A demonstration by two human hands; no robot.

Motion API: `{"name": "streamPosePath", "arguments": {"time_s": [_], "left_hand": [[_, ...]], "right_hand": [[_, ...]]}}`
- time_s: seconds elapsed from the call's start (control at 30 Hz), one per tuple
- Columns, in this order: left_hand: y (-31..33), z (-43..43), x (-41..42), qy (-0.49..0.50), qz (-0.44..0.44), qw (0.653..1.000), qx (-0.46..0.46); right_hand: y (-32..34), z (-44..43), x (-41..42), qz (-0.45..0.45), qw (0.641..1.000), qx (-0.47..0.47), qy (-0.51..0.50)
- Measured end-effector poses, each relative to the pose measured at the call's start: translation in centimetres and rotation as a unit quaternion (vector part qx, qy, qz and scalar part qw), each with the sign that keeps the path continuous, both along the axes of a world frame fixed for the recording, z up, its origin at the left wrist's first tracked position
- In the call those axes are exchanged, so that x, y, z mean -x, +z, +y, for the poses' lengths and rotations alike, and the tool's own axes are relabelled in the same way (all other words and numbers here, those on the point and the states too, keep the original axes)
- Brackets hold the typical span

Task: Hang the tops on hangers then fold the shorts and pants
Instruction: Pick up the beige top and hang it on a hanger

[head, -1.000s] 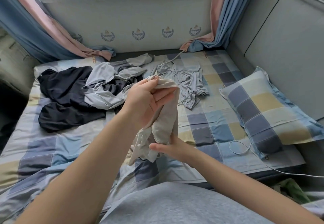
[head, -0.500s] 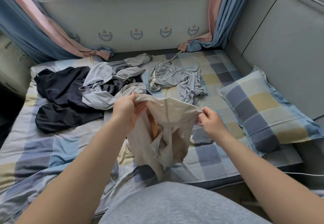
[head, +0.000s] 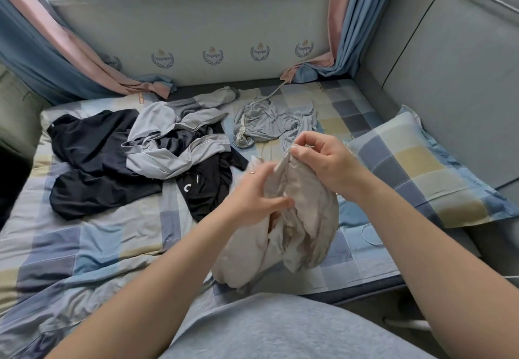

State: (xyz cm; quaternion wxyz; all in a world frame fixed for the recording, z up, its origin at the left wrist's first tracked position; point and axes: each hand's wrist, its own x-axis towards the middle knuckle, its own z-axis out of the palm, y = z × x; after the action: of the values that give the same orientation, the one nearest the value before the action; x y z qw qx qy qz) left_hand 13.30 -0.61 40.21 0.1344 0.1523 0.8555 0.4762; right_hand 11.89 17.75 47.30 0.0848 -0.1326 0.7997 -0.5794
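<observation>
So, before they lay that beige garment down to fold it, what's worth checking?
1. Right hand grip on the beige garment: ok, pinching its top edge.
2. Left hand grip: cannot tell, blurred.
3. Garment flattened out: not ok, bunched and hanging.
4. Shorts or pants: cannot tell.
5. Bare checked sheet to lay it on: ok.
6. White cable out of the way: cannot tell, it lies close by.

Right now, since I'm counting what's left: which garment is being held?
The crumpled beige fabric garment: the right hand pinches its top edge. The black top, pale grey jacket and grey drawstring shorts lie untouched on the bed.
</observation>
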Motion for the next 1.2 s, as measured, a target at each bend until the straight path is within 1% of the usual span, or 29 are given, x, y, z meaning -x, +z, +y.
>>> {"name": "streamPosePath", "arguments": {"time_s": [0.07,0.1,0.17,0.27,0.33,0.37,0.4,0.43,0.5,0.6,0.67,0.77,0.83,0.9,1.03,1.1,1.17,1.2], "left_hand": [[-0.2,0.6,-0.2,-0.011,-0.03,0.999,-0.002],[-0.4,0.6,-0.2,0.004,-0.033,0.999,0.004],[-1.0,0.1,-0.4,0.012,-0.037,0.999,0.014],[-1.6,-0.8,-0.5,0.023,-0.07,0.997,-0.014],[-1.7,-1.2,-0.7,0.084,-0.102,0.989,-0.062],[-1.8,-1.3,-0.8,0.13,-0.126,0.978,-0.1],[-1.7,-1.5,-0.9,0.176,-0.159,0.96,-0.147],[-1.6,-1.7,-0.9,0.212,-0.194,0.936,-0.203],[-1.1,-2.1,-1.0,0.245,-0.255,0.885,-0.302],[-0.6,-2.8,-1.0,0.269,-0.289,0.843,-0.365],[-0.2,-2.9,-1.0,0.286,-0.306,0.817,-0.396],[0.5,-2.5,-0.9,0.281,-0.327,0.793,-0.431],[1.2,-2.1,-1.0,0.268,-0.34,0.777,-0.458],[1.8,-1.6,-1.1,0.254,-0.351,0.765,-0.476],[2.6,-1.3,-1.2,0.235,-0.355,0.763,-0.486],[2.6,-1.7,-1.2,0.238,-0.343,0.765,-0.49],[2.4,-2.4,-1.0,0.255,-0.325,0.763,-0.497],[2.2,-2.8,-0.8,0.268,-0.315,0.76,-0.501]], "right_hand": [[0.8,0.1,0.3,-0.02,0.999,-0.015,0.034],[1.1,0.3,0.6,-0.034,0.998,-0.027,0.043],[1.4,1.0,1.3,-0.057,0.997,-0.047,0.033],[0.7,1.8,2.2,-0.057,0.995,-0.061,-0.052],[-0.7,2.1,2.3,-0.044,0.988,-0.071,-0.129],[-1.5,2.1,2.2,-0.036,0.984,-0.08,-0.156],[-2.4,2.2,1.9,-0.036,0.981,-0.079,-0.172],[-3.4,2.3,1.5,-0.046,0.981,-0.069,-0.177],[-5.4,2.4,0.5,-0.093,0.98,-0.059,-0.168],[-8.4,2.0,-1.5,-0.216,0.961,-0.074,-0.158],[-10.1,1.3,-2.9,-0.312,0.932,-0.09,-0.16],[-11.8,0.1,-4.6,-0.437,0.882,-0.094,-0.149],[-12.4,-0.8,-5.0,-0.491,0.857,-0.063,-0.14],[-12.6,-1.5,-5.0,-0.515,0.847,-0.027,-0.132],[-13.4,-2.2,-4.3,-0.5,0.845,0.093,-0.164],[-13.6,-2.0,-4.2,-0.487,0.847,0.116,-0.179],[-13.6,-1.4,-4.1,-0.496,0.831,0.139,-0.208],[-13.6,-0.9,-4.0,-0.504,0.813,0.174,-0.232]]}}
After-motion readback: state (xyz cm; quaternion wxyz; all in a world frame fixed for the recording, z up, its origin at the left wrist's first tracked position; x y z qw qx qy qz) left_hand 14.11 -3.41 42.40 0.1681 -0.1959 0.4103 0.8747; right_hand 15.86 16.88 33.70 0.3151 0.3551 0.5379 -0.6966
